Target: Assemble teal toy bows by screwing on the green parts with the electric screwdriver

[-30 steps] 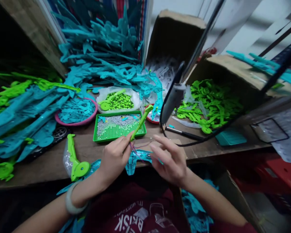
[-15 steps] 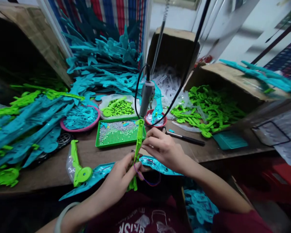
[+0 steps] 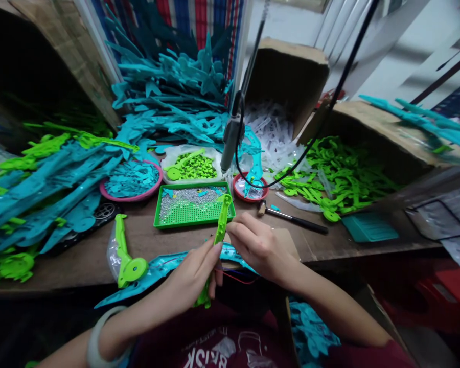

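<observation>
While the left hand (image 3: 197, 268) holds a slender green plastic part (image 3: 223, 220), the right hand (image 3: 258, 243) is just beside it.
The left hand's grip is closed around the part with both ends showing; the part is on the near side of the perforated tray (image 3: 193, 222), slightly tilted, its upper end seen against the tray's right side. The right hand's grip has the fingertips drawn together; I cannot tell whether they pinch something. Red and purple wires (image 3: 239, 279) and a long blue shell (image 3: 153, 276) are also nearer to the person than the tray. On the worktop (image 3: 80, 266), a red bowl (image 3: 263, 196) and a hammer (image 3: 293, 220) lie right of the tray, and a pink bowl (image 3: 128, 198) left of it. A power screwdriver (image 3: 232, 138) hangs near the tray's far right corner.
</observation>
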Tool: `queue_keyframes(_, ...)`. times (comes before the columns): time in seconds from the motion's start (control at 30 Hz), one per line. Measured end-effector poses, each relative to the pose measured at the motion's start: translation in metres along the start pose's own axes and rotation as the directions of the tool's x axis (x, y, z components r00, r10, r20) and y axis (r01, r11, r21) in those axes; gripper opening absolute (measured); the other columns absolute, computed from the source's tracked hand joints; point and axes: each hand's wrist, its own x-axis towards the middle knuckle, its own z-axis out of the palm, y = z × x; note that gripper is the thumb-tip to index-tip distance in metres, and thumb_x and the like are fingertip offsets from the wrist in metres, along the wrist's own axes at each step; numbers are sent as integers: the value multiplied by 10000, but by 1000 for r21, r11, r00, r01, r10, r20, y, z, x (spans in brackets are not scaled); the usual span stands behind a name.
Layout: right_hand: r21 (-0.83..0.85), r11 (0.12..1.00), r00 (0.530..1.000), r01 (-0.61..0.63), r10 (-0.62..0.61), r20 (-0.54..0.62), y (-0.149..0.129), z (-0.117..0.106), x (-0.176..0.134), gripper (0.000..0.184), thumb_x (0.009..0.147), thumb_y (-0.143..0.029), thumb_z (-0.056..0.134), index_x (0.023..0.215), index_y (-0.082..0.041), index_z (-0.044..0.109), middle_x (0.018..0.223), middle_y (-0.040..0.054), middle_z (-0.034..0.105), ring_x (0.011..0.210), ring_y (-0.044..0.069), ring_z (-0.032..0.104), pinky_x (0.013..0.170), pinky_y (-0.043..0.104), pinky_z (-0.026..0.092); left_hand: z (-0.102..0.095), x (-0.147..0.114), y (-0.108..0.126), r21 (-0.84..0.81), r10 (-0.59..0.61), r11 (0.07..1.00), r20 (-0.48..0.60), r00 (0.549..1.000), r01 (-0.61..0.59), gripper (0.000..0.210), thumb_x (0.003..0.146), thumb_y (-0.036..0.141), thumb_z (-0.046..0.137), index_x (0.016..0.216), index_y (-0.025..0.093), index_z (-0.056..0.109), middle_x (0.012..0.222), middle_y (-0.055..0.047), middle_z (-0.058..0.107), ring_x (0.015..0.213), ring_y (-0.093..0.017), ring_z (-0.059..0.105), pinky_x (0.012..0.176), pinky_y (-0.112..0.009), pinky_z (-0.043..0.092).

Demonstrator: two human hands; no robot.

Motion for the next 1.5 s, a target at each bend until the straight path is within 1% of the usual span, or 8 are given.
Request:
queue_keyframes(0.17, 57, 997, 999, -47, 46, 2, 2, 2, -4, 141, 989, -114, 476, 945, -157, 603, 867, 65, 600, 751, 145, 577, 641, 251, 466, -4, 9, 2, 25, 83, 996, -15, 996, -82, 392, 1012, 485, 373, 858, 187, 577, 657, 12, 632, 635, -143, 640, 701, -272, 484)
queue_keyframes(0.37, 51, 998, 999, -22, 20, 32, 1, 4, -1, 146, 982, -101, 473, 941, -148, 605, 890, 86, 605, 787, 162, 587, 663, 263, 490, 2, 11, -2, 27, 42, 999, 18, 999, -42, 505, 1008, 459, 401, 1436, 192, 413, 671, 47, 659, 494, -130, 602, 586, -264, 483)
queue_keyframes(0.53, 134, 988, 995, -75, 83, -50, 0, 3, -2, 115, 958, -91, 527, 898, -154, 602, 841, 62, 603, 738, 144, 579, 642, 253, 475, 1, 15, -4, 105, 115, 988, -34, 993, -111, 420, 1036, 470, 352, 1230, 188, 595, 637, 44, 616, 543, -122, 588, 589, -250, 457)
queue_keyframes(0.73, 151, 985, 994, -87, 96, -51, 1, 6, -2, 113, 948, -79, 536, 911, -158, 608, 833, 54, 600, 740, 143, 568, 645, 255, 466, 1, 16, -9, 52, 109, 993, -19, 994, -108, 375, 1029, 467, 374, 1210, 203, 570, 684, 44, 665, 517, -121, 612, 593, -253, 478)
queue_keyframes(1.07, 235, 965, 992, -117, 123, -11, 2, 11, 0, 171, 964, -90, 494, 874, -173, 613, 840, 48, 588, 753, 141, 561, 650, 261, 475, -1, 18, -7, 177, 21, 984, -34, 999, -15, 464, 1039, 490, 276, 756, 216, 520, 436, 72, 520, 410, -122, 558, 586, -260, 464)
queue_keyframes(1.17, 431, 860, 961, -273, 266, 79, 4, 8, 0, 100, 926, -134, 605, 864, -177, 671, 814, 33, 649, 743, 137, 620, 646, 257, 512, -1, 19, -13, 223, 3, 975, -18, 1000, 1, 462, 1033, 485, 283, 746, 212, 521, 441, 68, 526, 405, -117, 556, 560, -252, 459)
queue_keyframes(1.37, 717, 464, 844, -520, 408, 349, 12, 8, -7, 75, 864, -223, 719, 925, -183, 737, 871, 32, 700, 683, 140, 719, 625, 261, 612, 5, 20, -23, 220, -62, 974, 18, 998, 56, 495, 1024, 515, 249, 762, 199, 526, 513, 47, 579, 361, -105, 537, 451, -233, 424)
queue_keyframes(1.5, 642, 630, 893, -437, 389, 226, 12, 10, -14, 65, 900, -202, 677, 920, -183, 736, 829, 38, 723, 682, 142, 723, 631, 251, 607, 8, 21, -26, 242, -70, 968, 11, 997, 66, 499, 1021, 500, 244, 754, 194, 532, 516, 33, 588, 366, -106, 542, 453, -232, 423)
